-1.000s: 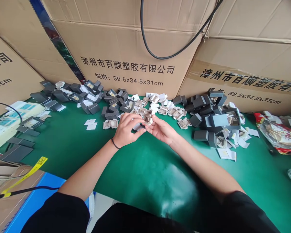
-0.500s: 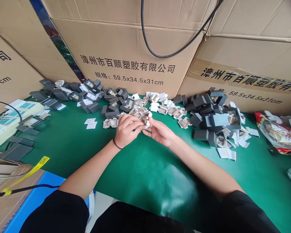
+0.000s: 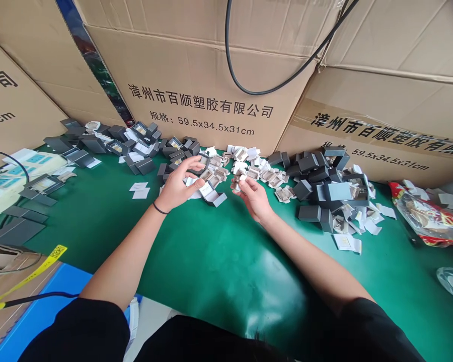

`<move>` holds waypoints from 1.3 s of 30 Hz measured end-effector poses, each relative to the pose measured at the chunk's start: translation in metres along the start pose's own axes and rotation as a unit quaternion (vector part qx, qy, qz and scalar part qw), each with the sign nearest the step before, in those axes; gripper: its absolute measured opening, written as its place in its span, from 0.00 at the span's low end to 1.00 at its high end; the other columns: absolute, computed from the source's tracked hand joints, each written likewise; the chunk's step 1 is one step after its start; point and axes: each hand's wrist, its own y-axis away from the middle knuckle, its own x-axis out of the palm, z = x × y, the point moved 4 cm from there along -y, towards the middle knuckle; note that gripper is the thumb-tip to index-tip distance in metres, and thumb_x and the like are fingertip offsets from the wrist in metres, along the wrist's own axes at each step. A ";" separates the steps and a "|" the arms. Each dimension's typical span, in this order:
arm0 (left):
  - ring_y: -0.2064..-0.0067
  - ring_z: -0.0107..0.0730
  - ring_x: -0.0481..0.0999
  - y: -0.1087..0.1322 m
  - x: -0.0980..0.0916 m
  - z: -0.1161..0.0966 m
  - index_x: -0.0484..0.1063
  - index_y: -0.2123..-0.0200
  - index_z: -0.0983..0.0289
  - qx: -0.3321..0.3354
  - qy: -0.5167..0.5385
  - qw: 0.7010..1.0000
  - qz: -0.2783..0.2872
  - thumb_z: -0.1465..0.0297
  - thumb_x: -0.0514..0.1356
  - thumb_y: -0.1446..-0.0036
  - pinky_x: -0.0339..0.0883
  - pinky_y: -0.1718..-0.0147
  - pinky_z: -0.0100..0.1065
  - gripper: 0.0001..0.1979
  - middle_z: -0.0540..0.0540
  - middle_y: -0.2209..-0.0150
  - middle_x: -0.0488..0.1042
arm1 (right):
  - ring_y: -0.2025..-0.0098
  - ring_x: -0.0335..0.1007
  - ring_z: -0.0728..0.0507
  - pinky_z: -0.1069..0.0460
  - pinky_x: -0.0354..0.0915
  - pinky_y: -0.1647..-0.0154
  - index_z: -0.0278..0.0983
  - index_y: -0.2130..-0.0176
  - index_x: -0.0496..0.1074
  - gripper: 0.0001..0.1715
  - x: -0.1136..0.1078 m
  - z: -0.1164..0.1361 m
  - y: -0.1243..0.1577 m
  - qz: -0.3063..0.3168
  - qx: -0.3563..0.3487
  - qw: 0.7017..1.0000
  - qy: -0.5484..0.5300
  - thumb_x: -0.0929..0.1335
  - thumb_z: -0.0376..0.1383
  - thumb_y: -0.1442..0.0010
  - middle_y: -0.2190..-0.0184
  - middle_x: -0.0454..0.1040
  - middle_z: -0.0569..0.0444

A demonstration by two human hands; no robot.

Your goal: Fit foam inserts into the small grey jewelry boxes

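Note:
My right hand pinches a small folded cardboard insert, pale with a greyish-brown inside, above the green table. My left hand holds nothing; its thumb and fingers are spread apart. Just beyond its thumb lies a small open box, dark grey outside and white inside. Whether the thumb touches this box I cannot tell. Behind both hands is a heap of similar folded inserts. Part of the heap is hidden by my left hand.
Dark grey boxes are piled on the right and back left. White cards lie left of my hands. Large cartons line the back, with a black cable hanging before them. A red-edged plastic bag sits far right.
My hands were together on the insert; now they are apart. The left has let go and moved left, opening. The right keeps the insert, slightly farther right. The open box between them has come into view.

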 end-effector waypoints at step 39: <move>0.51 0.43 0.71 0.011 0.053 0.040 0.63 0.42 0.59 -0.028 0.056 0.979 0.195 0.57 0.65 0.54 0.70 0.59 0.36 0.35 0.59 0.42 0.64 | 0.59 0.68 0.40 0.43 0.68 0.58 0.39 0.52 0.69 0.24 -0.005 -0.011 0.017 0.110 -0.261 0.796 0.535 0.67 0.49 0.43 0.60 0.73 0.47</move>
